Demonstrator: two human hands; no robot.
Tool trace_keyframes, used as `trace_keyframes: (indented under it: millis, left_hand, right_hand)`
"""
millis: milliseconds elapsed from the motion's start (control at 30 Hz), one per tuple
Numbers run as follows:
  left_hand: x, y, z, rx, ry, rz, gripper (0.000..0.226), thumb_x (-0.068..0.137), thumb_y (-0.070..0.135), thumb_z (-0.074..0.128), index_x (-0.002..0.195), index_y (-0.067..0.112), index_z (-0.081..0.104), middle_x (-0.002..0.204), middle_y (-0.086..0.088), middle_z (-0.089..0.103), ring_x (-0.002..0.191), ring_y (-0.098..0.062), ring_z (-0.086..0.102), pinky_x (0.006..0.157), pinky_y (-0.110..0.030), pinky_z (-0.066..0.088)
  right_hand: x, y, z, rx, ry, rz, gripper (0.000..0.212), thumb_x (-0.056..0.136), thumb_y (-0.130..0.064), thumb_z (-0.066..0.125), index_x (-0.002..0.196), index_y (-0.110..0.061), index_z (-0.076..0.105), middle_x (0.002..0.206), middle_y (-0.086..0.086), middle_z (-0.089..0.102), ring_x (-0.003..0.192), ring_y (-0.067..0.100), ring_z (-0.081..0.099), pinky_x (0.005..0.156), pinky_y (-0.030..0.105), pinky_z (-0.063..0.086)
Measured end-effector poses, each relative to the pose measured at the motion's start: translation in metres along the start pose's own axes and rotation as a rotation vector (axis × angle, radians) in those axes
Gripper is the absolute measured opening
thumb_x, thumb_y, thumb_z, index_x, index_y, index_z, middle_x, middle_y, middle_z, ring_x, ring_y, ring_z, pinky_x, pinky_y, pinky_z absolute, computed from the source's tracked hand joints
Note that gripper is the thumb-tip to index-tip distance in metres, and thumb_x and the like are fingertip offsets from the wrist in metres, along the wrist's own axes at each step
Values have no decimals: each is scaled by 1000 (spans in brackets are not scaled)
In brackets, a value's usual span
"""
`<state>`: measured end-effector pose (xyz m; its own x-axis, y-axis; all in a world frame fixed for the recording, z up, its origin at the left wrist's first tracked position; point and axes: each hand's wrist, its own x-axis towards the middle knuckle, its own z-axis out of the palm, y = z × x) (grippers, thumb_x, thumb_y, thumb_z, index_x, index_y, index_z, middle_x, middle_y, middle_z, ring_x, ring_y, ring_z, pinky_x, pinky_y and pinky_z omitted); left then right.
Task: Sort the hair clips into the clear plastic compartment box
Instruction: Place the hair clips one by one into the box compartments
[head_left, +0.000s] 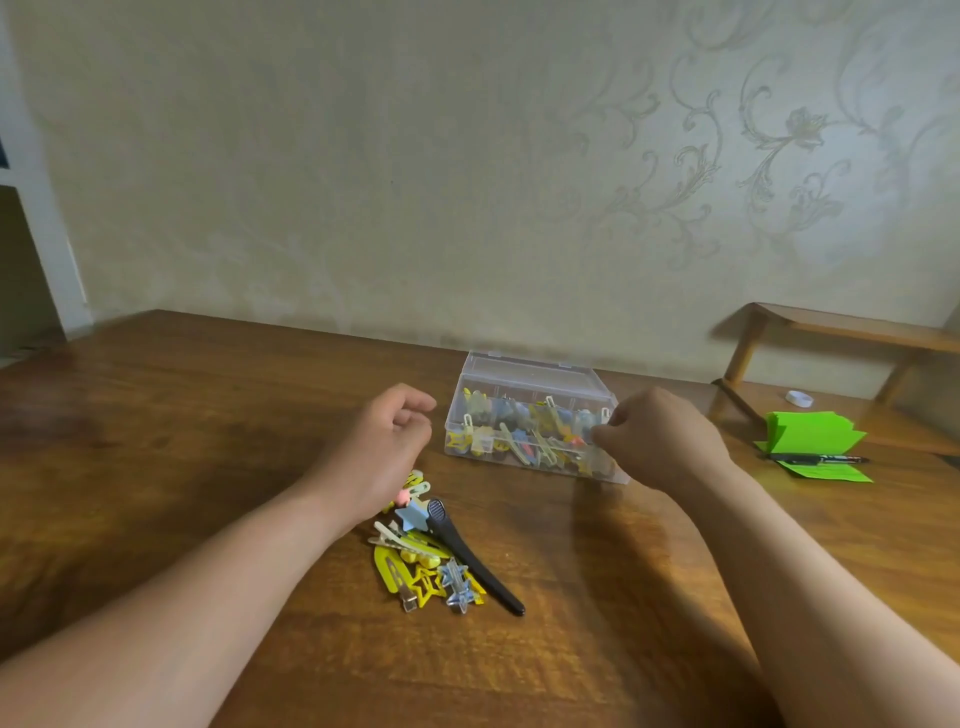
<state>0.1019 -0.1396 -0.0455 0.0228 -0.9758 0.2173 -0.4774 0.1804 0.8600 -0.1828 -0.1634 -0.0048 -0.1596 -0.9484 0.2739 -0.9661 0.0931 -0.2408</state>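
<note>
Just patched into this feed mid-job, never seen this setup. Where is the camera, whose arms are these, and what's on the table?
There is no machine: a person works with bare hands, and the one picture comes from a camera on their head, looking forward and down. The left hand hovers loosely curled, seemingly empty, above a pile of hair clips on the wooden table. The right hand is at the front right of the clear compartment box, which already holds many clips; whether it pinches one is unclear. Further right lie green paper, a black marker and a white roll.
</note>
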Motion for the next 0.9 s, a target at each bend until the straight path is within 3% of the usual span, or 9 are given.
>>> trace_keyframes:
  millis: [133,300,400,467,633,767,900]
  left_hand:
    - [-1,2,0,18,-2,-3,30,107,23,50,131,35,63,120,13,65,111,-6,63,91,-32,52]
    - [-2,3,0,19,7,-20,32,107,23,49,132,37,62,123,12,64,114,-9,62,97,-37,54]
    - [-4,5,0,18,7,-20,34,108,22,48,136,35,62,128,9,62,109,-10,63,79,-29,55]
    - [-4,7,-1,-45,7,-50,31,109,22,47,133,34,63,126,9,60,105,-14,66,66,-26,56]
    - [4,7,-13,-302,177,-161,25,109,13,48,120,22,69,114,-4,73,103,-20,70,89,-35,56]
    - [5,5,-14,-342,163,-177,25,108,9,47,116,17,70,112,-10,74,93,-20,69,79,-31,54]
    - [4,5,-10,-294,141,-159,26,108,10,47,117,18,70,109,-6,74,94,-19,69,80,-30,53]
  right_hand:
    - [-3,0,2,-43,112,-72,28,88,-33,65,68,-17,74,67,0,69,67,25,66,68,40,61]
    - [-21,-27,-3,165,229,-298,17,98,-32,62,91,-24,76,91,-6,66,83,18,61,71,33,51]
    - [-39,-50,1,263,173,-437,15,100,-32,63,93,-27,75,92,-12,66,79,8,60,64,24,45]
    - [-51,-63,6,313,73,-519,13,101,-30,63,99,-29,76,93,-14,69,80,4,61,67,21,49]
    - [-69,-81,28,349,-147,-684,29,104,-25,59,128,-36,68,104,-16,67,90,5,63,77,23,56]
    - [-66,-89,38,344,-188,-724,36,103,-21,61,132,-41,68,105,-17,65,93,6,62,76,18,52]
    - [-64,-92,41,344,-165,-733,20,103,-26,66,118,-35,74,99,-18,61,86,5,59,70,14,44]
